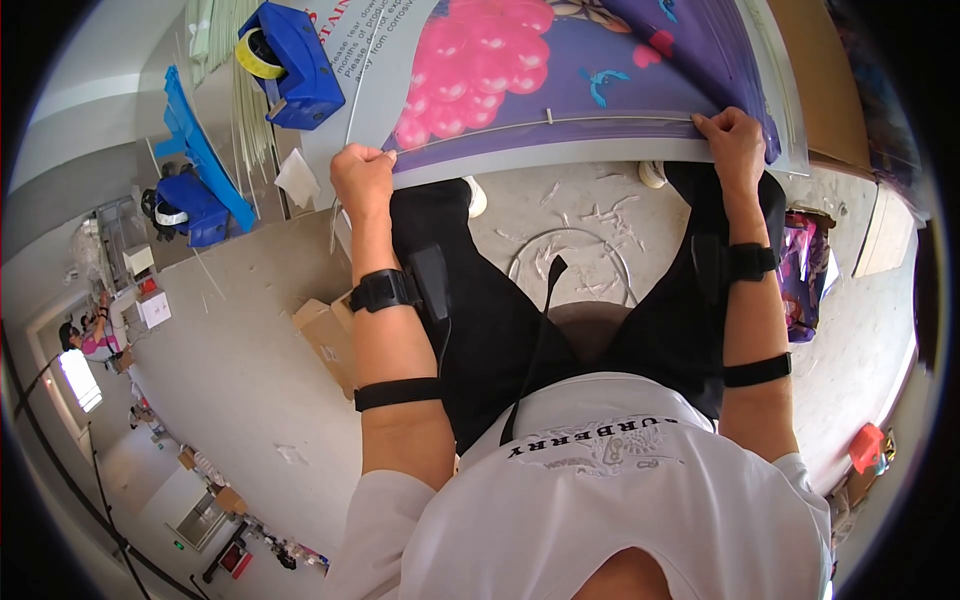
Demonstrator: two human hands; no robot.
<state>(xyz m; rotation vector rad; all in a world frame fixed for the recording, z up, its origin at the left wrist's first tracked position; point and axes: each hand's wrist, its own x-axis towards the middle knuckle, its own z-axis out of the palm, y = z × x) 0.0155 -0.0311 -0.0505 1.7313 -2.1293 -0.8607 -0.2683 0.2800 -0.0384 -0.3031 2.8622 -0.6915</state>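
Observation:
A purple printed plastic sheet (600, 120) with pink bubbles and blue birds lies on the work table before me. Along its near edge runs a thin pale rod (620, 122), with a small white tab (549, 116) around its middle. My left hand (362, 180) is closed in a pinch at the rod's left end, by the sheet's edge. At the opposite end, my right hand (735, 148) pinches the rod between thumb and fingers. The sheet's right side is folded or curled near that hand. Exactly what lies under the fingertips is hidden.
A blue tape dispenser (300, 70) with yellowish tape stands on the table's left. Beside it are bundled pale strips (250, 110), a second blue dispenser (195, 208) and a blue strip (205, 150). A cardboard box (325, 345) and plastic scraps (612, 215) lie on the floor.

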